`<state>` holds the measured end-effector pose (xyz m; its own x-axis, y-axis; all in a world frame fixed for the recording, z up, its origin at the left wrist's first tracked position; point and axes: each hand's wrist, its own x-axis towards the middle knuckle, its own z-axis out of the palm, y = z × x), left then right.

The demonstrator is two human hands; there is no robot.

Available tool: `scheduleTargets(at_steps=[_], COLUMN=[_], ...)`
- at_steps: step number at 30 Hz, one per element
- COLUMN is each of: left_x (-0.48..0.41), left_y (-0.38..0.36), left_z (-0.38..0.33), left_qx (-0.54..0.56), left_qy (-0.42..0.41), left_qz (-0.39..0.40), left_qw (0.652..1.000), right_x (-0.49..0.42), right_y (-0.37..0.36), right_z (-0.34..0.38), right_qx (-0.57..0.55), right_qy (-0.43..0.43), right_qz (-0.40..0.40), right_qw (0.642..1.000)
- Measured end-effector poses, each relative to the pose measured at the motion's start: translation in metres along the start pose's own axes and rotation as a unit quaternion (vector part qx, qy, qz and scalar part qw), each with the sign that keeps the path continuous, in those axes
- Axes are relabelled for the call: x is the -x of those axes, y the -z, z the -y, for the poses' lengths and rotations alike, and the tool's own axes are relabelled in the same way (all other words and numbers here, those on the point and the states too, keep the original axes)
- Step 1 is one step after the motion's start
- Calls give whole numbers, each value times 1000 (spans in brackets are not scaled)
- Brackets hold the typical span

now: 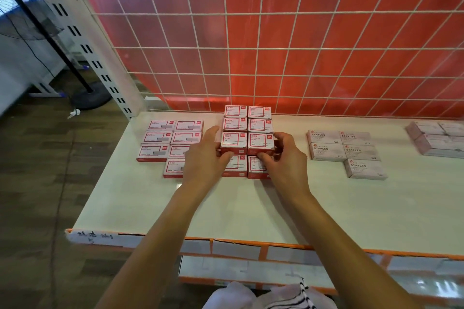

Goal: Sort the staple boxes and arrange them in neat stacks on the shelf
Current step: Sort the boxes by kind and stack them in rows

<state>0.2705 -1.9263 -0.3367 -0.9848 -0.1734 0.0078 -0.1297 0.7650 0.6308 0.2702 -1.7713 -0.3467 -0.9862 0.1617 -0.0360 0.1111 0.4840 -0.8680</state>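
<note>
Your left hand and right hand — both gripping.
Curled fingers pinch two red boxes, side by side, at the shelf's middle stack.

White wire grid over red wall; brown plank floor left.

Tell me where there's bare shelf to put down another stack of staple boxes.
Widest: the whole front strip of the shelf between the box rows and the orange edge. Also the lane between the middle red boxes and the pink STAPLES boxes. Crowded: left red boxes nearly meet the middle ones, where left hand and right hand grip.
</note>
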Motion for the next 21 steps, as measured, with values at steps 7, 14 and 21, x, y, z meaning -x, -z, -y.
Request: scheduleTargets(at_steps=[7, 14, 21], left_x=[1, 1, 3], left_y=[-1, 0, 0], left_z=[-4, -5, -8], left_qx=[-38, -69, -88], left_qy=[2, -4, -9], left_qz=[-2, -3, 8], left_qw=[999, 998, 996], right_x=[-1, -1, -1], right_y=[-2, -2, -3], right_z=[-1, -3, -5], right_qx=[27, 39, 41], right_qy=[-1, 2, 6], right_qz=[-5, -11, -8], right_qw=[1000, 999, 999])
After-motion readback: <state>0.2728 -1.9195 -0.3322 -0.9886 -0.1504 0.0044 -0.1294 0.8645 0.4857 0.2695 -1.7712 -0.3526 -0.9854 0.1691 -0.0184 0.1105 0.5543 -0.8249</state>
